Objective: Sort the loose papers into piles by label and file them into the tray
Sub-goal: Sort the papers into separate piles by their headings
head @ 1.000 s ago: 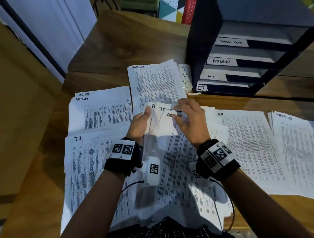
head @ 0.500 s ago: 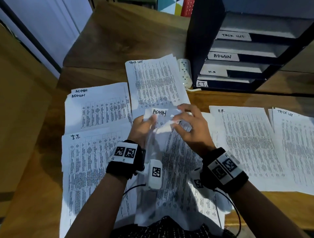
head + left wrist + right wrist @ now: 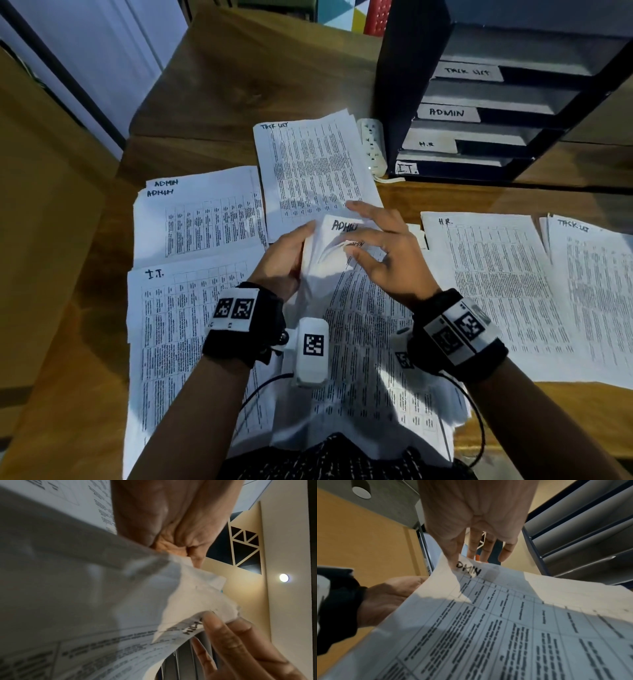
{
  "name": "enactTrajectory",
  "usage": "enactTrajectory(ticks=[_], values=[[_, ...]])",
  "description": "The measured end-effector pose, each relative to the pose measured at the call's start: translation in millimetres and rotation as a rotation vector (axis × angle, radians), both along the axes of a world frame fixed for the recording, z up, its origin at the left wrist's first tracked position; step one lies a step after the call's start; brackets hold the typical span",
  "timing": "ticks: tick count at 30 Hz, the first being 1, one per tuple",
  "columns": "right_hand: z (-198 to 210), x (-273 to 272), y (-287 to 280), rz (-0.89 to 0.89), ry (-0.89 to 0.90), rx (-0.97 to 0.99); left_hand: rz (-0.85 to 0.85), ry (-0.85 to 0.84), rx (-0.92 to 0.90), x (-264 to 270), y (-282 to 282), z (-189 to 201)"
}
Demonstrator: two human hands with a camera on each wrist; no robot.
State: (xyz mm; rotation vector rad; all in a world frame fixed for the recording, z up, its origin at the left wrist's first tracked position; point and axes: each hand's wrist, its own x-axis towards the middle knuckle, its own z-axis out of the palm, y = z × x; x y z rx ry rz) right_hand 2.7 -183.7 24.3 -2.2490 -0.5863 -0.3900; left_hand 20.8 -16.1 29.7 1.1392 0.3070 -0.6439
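Papers [image 3: 346, 346] marked "ADMIN" sit bunched between both hands: the left hand [image 3: 284, 257] grips their top corner, the right hand [image 3: 383, 253] rests spread fingers on them. Beyond the right hand, the tray [image 3: 404, 102] reads "ADMIN", "H.R", "I.T."
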Motion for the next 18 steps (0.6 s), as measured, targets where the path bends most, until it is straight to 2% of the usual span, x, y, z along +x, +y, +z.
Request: enactTrajectory(ticks=[3, 5, 8, 14, 18], values=[[5, -2, 3, 0.042, -0.014, 0.011, 0.022, -0.002, 0.073, -2, 1, 0], [5, -9, 3, 0.02, -0.058, -0.008, 0.026, -0.016, 0.088, -1, 2, -1], [-1, -26, 0, -0.034, -0.074, -0.076, 0.124, -0.039, 0.144, 5, 9, -8], [-4, -44, -8, -0.035, 0.183, 0.025, 0.073, -0.176, 0.282, 8, 15, -10], [4, -42, -10, -0.068, 0.207, 0.055, 0.122, -0.209, 0.31, 7, 11, -12]])
